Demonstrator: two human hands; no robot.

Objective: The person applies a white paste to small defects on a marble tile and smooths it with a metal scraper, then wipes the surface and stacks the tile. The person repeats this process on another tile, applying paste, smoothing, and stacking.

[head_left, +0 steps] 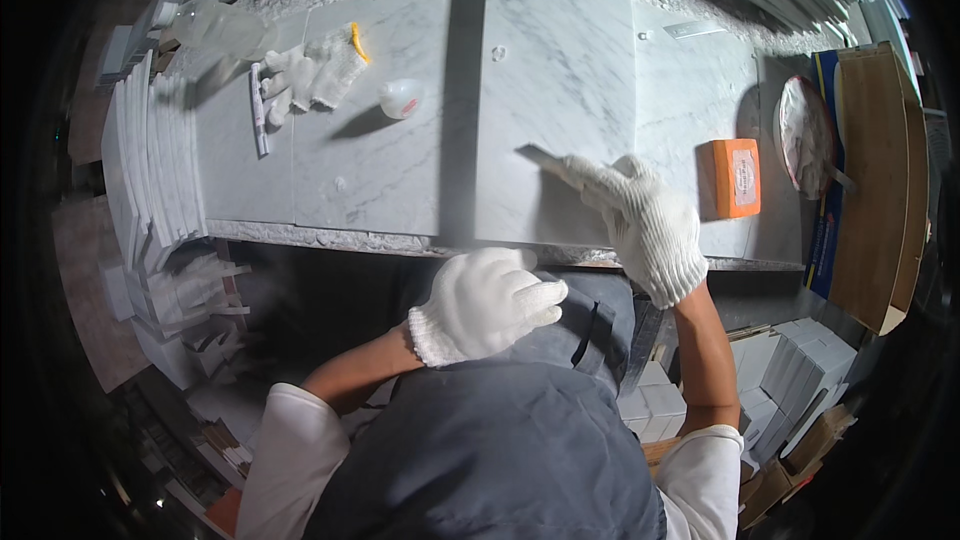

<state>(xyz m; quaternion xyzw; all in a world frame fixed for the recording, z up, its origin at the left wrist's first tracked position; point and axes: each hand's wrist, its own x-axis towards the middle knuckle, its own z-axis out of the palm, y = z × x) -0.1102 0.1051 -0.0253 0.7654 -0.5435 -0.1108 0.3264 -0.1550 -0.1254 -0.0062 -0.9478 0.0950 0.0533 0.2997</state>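
My right hand [652, 225], in a white knitted glove, grips a thin flat grey scraper-like blade [540, 155], whose tip sticks out to the left over a marble slab [557, 60]. That slab is white with grey veins and rests raised on other marble pieces, casting a dark shadow on its left. My left hand [480, 308], also gloved and slightly blurred, hovers in front of my apron below the table edge. Its fingers point right, partly apart, with nothing visible in them. To the right of my right hand lies an orange block [735, 178] with a pale label.
A small white translucent cup [401, 98], spare gloves [318, 70], a marker-like pen [260, 110] and a clear plastic bottle [225, 30] are on the left. Stacked tiles [155, 155] line the left side. At right stand a round pad [803, 135] and a cardboard box [870, 180].
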